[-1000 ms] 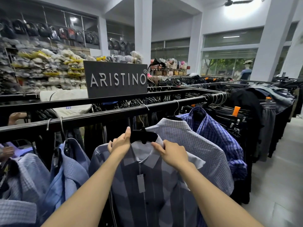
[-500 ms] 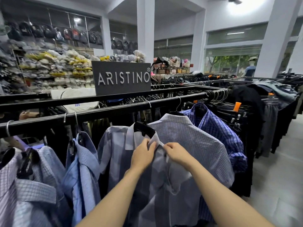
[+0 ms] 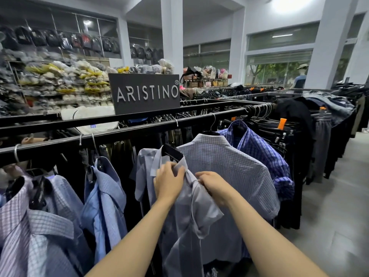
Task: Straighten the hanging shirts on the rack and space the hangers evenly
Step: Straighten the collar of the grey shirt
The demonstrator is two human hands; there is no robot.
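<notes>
A grey-blue checked shirt point(image 3: 185, 220) hangs on a black hanger point(image 3: 172, 153) from the black rack rail point(image 3: 123, 134). My left hand point(image 3: 168, 182) holds its collar from the left. My right hand point(image 3: 214, 185) pinches the shirt's front edge just right of the collar. Behind it to the right hang a fine white-check shirt point(image 3: 229, 166) and a blue plaid shirt point(image 3: 259, 150). A light blue shirt point(image 3: 103, 196) and lilac checked shirts point(image 3: 34, 226) hang to the left, with wider gaps between their hangers.
A dark "ARISTINO" sign point(image 3: 146, 92) stands on the rack's top. Dark trousers on clip hangers point(image 3: 279, 132) crowd the rail's right end. Shelves of packed clothes point(image 3: 60, 86) fill the left wall. Grey floor aisle point(image 3: 335, 206) runs along the right.
My hands moved from the hanger's shoulders down to the collar and front. The shirt turned from facing me to side-on. The camera shifted left.
</notes>
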